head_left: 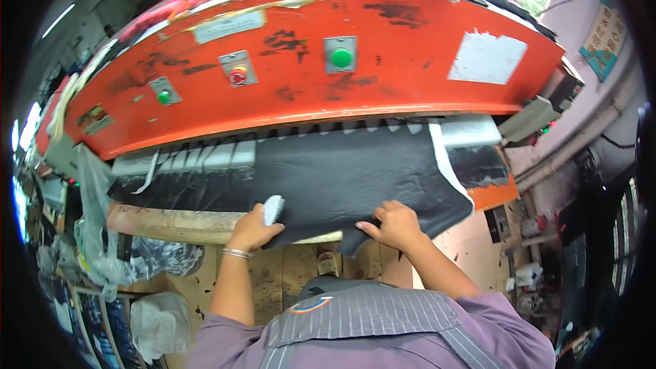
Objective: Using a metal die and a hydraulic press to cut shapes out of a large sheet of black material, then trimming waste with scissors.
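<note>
A wide black leather-like sheet (328,171) lies across the bed of a red machine, its near edge drooping over the front. At the sheet's near left corner, my left hand (254,231) is closed, thumb against the material. A small pale oblong patch with a dark rim (274,210) stands up beside its fingers; whether it is a turned-up edge or a separate piece, I cannot tell. Farther right, my right hand (395,225) grips the sheet near its front edge, fingers bent on top and thumb pointing left. Along the sheet's right side runs a white edge (444,155).
Over the bed spans the red machine's beam (410,61), with a green button (341,58), a red button (238,75) and a smaller green one (163,98). A pale roll-like front bar (178,224) borders the bed. Plastic bags (160,318) sit at lower left.
</note>
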